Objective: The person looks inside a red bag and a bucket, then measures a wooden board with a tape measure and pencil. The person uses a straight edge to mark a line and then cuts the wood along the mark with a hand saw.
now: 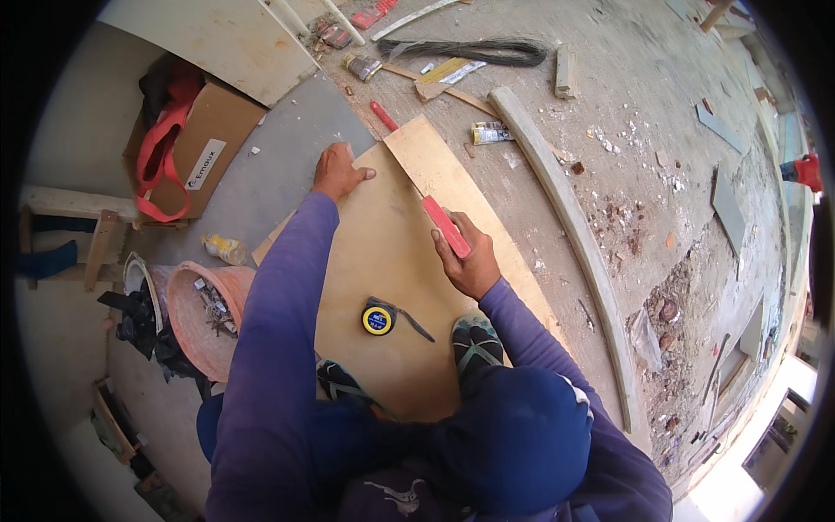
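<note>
A tan wooden board (391, 252) lies beneath me, with my sandalled feet on its near part. My left hand (339, 172) is closed over its far left edge, thumb on the top face. In my right hand (472, 254) is a red-handled tool (445, 224), held along a dark line between the board and a strip (435, 161) on its right. The tool's working end cannot be made out. A black and yellow tape measure (378, 320) rests on the board near my feet. Past the strip's far end lies a slim red object (383, 115).
At left stand a pinkish bucket (180, 296) with scraps, a plastic bottle (224, 249) and a cardboard box (196, 165) with a red strap. A long pale beam (570, 217) curves along the right. Coiled dark wire (470, 50), cans and rubble litter the floor beyond.
</note>
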Demonstrator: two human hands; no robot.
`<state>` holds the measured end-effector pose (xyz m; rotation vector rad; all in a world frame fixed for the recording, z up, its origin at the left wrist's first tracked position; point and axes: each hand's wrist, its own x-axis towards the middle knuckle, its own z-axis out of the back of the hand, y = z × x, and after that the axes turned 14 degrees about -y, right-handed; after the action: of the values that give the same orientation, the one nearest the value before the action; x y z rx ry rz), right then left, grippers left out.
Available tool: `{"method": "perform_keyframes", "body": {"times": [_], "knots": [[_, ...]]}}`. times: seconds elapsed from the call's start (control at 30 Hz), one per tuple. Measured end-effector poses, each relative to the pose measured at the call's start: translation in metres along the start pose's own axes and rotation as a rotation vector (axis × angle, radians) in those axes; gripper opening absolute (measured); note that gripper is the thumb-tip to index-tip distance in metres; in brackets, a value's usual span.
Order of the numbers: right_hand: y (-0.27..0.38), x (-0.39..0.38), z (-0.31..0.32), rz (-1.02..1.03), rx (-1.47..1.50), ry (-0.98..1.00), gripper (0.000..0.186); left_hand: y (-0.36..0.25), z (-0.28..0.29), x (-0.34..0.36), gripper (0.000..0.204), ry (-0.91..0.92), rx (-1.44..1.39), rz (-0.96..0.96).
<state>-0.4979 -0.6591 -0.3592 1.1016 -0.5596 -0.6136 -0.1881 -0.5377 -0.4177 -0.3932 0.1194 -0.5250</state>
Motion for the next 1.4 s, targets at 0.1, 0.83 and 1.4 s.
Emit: {"method": "perform_keyframes", "body": {"times": [0.1,0.83,1.4], "knots": [[0.009,-0.052,0.038,-0.070,0.019,0.016,0.034,0.007,0.008,0.002,0.057,0.054,0.044,0.037],[0.013,-0.083,0.079,-0.113,-0.027,0.015,0.037,0.001,0.009,-0.001,0.057,0.046,0.032,0.052],[0.004,-0.044,0.051,-0.044,-0.030,0.019,0.032,-0.002,-0.004,0.006,0.052,-0.005,0.066,-0.140]]}}
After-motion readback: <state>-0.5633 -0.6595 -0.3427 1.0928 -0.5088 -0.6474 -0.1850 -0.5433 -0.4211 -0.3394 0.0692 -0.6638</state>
